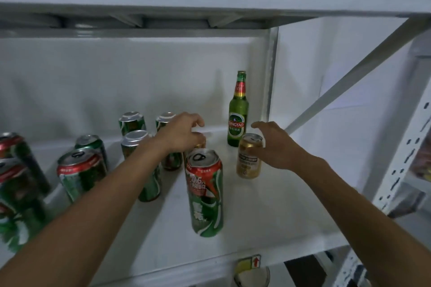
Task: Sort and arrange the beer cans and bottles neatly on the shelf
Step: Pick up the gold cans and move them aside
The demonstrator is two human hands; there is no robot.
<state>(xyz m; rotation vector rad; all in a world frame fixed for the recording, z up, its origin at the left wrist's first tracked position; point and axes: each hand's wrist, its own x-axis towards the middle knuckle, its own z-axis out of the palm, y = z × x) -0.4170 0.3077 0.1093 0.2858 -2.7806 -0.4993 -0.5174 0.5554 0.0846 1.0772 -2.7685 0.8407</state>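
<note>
Beer cans: green ones stand upright on the white shelf [268, 212], all left of the green bottle [238, 112].
Green bottle: upright at the shelf's back right corner.
Tall green can [205, 193]: front and left of the bottle, apart from both hands.
Gold can [249, 156]: just in front of the bottle.
Right hand [277, 144]: fingers spread loose, against the gold can's right side, not closed round it.
Left hand [184, 133]: left of the bottle, curled down over a partly hidden can; grip cannot be told.

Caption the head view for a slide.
Left hand over a gold can, right hand beside another gold can, near the Tsingtao bottle.
</note>
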